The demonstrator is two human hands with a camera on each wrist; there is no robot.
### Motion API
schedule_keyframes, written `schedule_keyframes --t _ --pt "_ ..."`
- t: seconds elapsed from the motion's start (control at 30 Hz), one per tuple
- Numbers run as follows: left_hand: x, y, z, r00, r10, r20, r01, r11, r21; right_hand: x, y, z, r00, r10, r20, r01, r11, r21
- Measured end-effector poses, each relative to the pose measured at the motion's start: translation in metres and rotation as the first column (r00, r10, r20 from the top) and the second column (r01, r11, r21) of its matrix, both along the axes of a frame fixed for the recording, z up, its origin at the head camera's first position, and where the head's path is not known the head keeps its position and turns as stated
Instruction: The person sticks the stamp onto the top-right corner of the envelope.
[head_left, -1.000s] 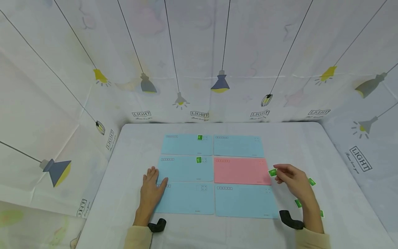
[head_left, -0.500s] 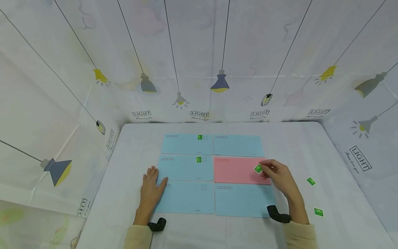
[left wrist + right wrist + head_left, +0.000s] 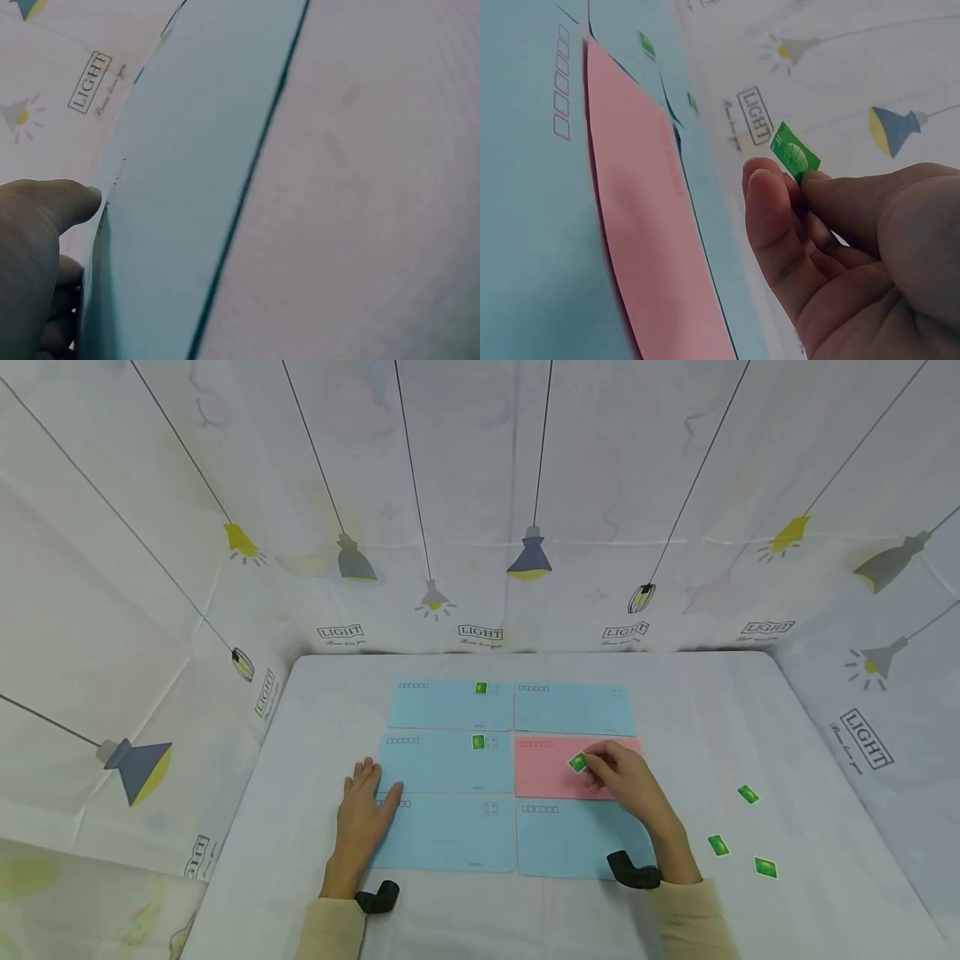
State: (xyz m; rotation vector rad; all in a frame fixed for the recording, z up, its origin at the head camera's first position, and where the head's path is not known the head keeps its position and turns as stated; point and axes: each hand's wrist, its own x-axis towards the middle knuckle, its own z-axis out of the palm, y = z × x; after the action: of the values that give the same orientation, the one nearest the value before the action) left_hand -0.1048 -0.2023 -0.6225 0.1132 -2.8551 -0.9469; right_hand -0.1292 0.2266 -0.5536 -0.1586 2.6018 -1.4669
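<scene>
Between thumb and fingertips my right hand pinches a small green stamp, held above the pink envelope in the head view. My left hand lies with its fingers spread on the left edge of the lower left blue envelope. Green stamps sit near the upper right of two other blue envelopes: one stamp on the top left envelope, another stamp on the middle left one. The top right blue envelope and lower right blue envelope bear printed boxes.
Three loose green stamps lie on the white table at the right, including one stamp nearest the front. Behind the table's far edge hangs a white cloth printed with lamps. A black wrist mount sits on each arm.
My right hand has carried the green stamp leftward from the pink envelope's right edge to above its middle. The loose stamps at the right are uncovered. My left hand stays in place.
</scene>
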Motion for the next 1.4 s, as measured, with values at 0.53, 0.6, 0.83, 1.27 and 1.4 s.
schedule_keyframes --t 0.53,0.6,0.83,1.27,1.4 --pt "-0.001 -0.002 0.002 0.998 0.001 0.064 -0.006 0.998 0.067 -0.006 -0.058 -0.009 0.996 0.091 0.023 -0.091 0.996 -0.014" --pt "0.005 -0.002 0.003 0.998 0.009 0.066 -0.013 0.997 0.072 -0.006 -0.066 -0.011 0.995 0.094 0.028 -0.094 0.996 -0.004" --pt "0.04 0.009 0.009 1.0 0.018 0.021 -0.018 1.0 -0.019 -0.006 -0.094 -0.019 0.992 0.125 0.029 -0.126 0.992 0.024" --pt "0.079 0.021 0.016 0.983 0.082 0.162 -0.074 0.996 -0.054 0.002 -0.132 -0.033 0.969 0.247 -0.003 -0.247 0.969 0.023" --pt "0.079 0.021 0.015 0.98 0.057 0.19 -0.047 0.997 -0.057 0.003 -0.138 -0.037 0.966 0.257 -0.018 -0.256 0.966 0.044"
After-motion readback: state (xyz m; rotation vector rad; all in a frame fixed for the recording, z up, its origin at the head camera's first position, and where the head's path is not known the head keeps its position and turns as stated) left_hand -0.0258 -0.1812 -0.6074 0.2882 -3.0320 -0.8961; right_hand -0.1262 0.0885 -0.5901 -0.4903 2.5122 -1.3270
